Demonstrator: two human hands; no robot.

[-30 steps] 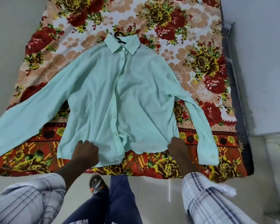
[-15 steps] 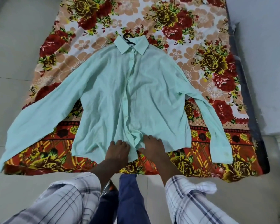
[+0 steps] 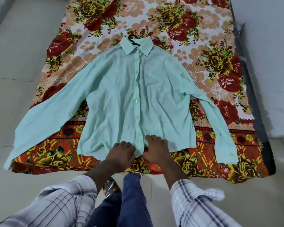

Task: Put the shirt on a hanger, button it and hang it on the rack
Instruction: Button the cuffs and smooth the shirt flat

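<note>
Hands: both have come in from the hem (image 3: 105,154) corners to its centre since a second ago; left hand (image 3: 121,154) curls on the hem, gripping it; right hand (image 3: 156,149) lies on the cloth, grip we cannot tell.
Shirt (image 3: 118,95): front up on the floral sheet (image 3: 203,46).
Hanger (image 3: 132,40): inside, hook out at the collar (image 3: 146,46); done.
Buttons (image 3: 136,100): upper ones look closed; the lowest we judge in hand.
Rack: not in view; hanging remains.

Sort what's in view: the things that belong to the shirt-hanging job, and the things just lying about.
Job: mint shirt; black hanger hook at its collar; left hand and right hand at the hem.
Lying about: floral bedsheet; dark mattress edge; sandal on the floor.
</note>
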